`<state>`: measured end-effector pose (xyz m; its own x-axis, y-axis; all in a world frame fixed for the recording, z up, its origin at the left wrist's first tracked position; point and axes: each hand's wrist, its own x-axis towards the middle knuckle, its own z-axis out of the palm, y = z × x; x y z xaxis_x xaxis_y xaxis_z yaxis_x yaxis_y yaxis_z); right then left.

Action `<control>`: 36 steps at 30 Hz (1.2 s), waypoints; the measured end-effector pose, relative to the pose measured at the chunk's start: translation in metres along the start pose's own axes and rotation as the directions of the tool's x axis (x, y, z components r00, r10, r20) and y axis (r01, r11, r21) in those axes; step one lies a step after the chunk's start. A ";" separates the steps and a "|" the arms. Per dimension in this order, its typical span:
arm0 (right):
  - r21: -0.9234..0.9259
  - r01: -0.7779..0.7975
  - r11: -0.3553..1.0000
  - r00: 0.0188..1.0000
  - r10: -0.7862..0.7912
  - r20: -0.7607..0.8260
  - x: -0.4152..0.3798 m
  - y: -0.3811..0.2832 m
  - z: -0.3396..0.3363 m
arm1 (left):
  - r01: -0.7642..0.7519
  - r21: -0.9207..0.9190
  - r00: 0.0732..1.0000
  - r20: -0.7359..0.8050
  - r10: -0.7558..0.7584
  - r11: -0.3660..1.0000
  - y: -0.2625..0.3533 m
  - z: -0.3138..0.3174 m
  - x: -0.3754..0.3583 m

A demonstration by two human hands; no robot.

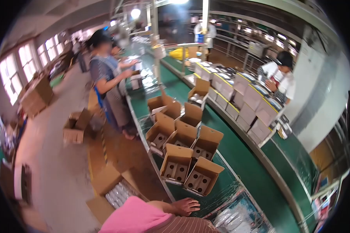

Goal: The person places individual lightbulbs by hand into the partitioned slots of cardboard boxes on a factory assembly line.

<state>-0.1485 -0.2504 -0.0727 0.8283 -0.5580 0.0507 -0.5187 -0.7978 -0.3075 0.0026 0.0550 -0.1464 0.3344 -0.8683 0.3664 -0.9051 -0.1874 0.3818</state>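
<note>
My left hand (pixel 186 206) lies on the green work surface (pixel 217 188) near its edge, fingers spread and nothing visible in them. My pink-sleeved arm reaches in from the bottom. Just beyond the hand stands the nearest open cardboard box (pixel 203 177), its flap up and an insert with round holes inside. Beside it is another open box (pixel 176 164) with a similar insert. To the right of my hand, a tray (pixel 207 216) holds plastic-wrapped items (pixel 232 221). My right hand is out of view.
Several more open boxes (pixel 160 134) stand farther along the line. A large carton (pixel 105 180) of wrapped items sits on the floor at left. One person (pixel 107 79) works on the left side; another (pixel 278 75) is behind stacked grey boxes (pixel 243 91). A metal rail (pixel 256 149) runs along the right.
</note>
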 end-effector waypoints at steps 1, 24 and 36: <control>0.002 0.008 1.000 1.000 -0.008 0.003 0.001 -0.002 0.001 | -0.011 0.001 0.999 -0.031 0.011 1.000 -0.003 0.005 -0.002; -0.079 -0.014 0.997 0.991 0.024 0.130 0.012 -0.010 0.001 | -0.143 0.165 0.990 0.030 0.140 0.976 -0.028 0.044 -0.013; -0.215 -0.191 0.958 0.926 0.249 0.284 -0.038 0.032 -0.010 | 0.190 -0.273 0.956 0.272 -0.114 0.943 0.006 0.008 0.031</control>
<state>-0.1985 -0.2573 -0.0747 0.6983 -0.6501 -0.2996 -0.7006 -0.7066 -0.0994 0.0058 0.0235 -0.1398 0.3513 -0.9331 0.0762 -0.7179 -0.2163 0.6617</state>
